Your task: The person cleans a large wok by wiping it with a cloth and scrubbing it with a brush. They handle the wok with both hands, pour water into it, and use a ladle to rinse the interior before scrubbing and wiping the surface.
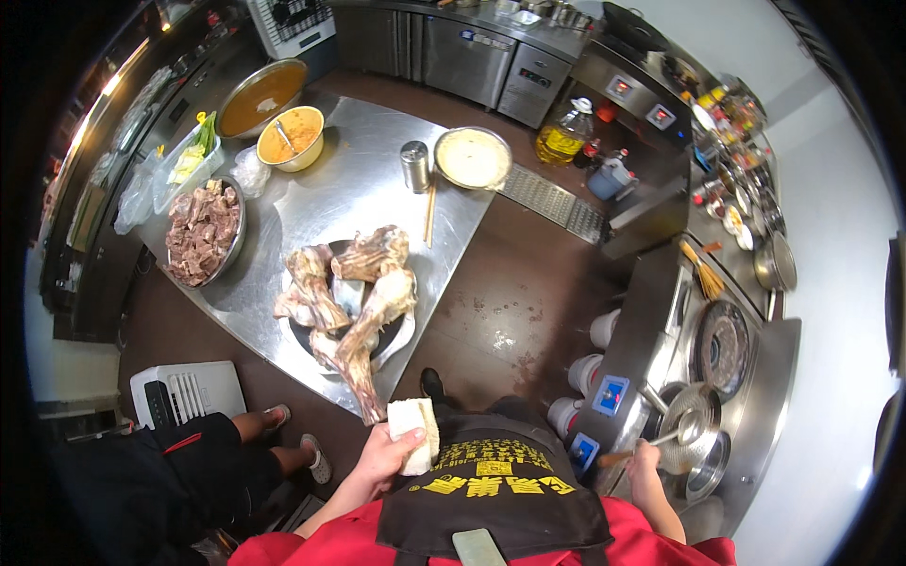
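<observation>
My left hand [383,453] grips a folded white cloth [412,433] in front of my apron. In my right hand [643,463] is the wooden handle of a ladle [688,427]. Its metal bowl is over a perforated strainer [704,400] on the stove at my right. A round metal pan [710,463] sits beside the strainer. Ahead of my left hand, several large meaty bones [379,304] are heaped on a round dish [402,345] on the steel table [325,205]. One bone end reaches past the table edge, close to the cloth.
Cut meat fills a metal bowl [204,237]. A yellow bowl [294,141], a basin of brown liquid [260,95], a pale-filled bowl [473,157], a metal shaker [415,167] and chopsticks [429,216] stand around the table. A person in dark clothes [177,481] is at my left.
</observation>
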A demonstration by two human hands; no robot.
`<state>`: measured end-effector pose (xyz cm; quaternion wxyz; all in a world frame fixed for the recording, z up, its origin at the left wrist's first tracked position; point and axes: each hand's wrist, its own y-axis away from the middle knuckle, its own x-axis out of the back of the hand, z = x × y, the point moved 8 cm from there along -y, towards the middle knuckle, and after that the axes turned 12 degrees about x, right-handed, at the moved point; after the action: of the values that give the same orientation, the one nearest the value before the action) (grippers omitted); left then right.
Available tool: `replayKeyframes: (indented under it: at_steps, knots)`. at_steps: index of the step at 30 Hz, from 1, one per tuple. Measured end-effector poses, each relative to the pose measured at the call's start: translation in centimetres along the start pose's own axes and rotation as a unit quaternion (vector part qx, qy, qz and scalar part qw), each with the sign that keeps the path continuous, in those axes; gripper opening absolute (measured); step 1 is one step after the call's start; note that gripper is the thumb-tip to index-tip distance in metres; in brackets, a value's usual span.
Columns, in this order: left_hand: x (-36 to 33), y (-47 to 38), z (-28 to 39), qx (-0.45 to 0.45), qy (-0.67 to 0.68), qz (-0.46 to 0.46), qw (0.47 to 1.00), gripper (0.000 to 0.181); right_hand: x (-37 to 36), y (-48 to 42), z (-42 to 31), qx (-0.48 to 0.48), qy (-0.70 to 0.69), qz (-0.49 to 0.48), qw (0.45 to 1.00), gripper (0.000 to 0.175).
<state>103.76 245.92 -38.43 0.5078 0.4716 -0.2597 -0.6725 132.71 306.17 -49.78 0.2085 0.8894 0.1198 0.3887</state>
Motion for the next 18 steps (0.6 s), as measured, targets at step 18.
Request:
replayKeyframes:
  at_steps: [18]
  knots:
    - [-13.6,-46.0,31.7,0.006,0.218,0.328,0.919,0.043,-71.2,0.3,-52.4,0.382,0.116,-0.332,0.855,0.047]
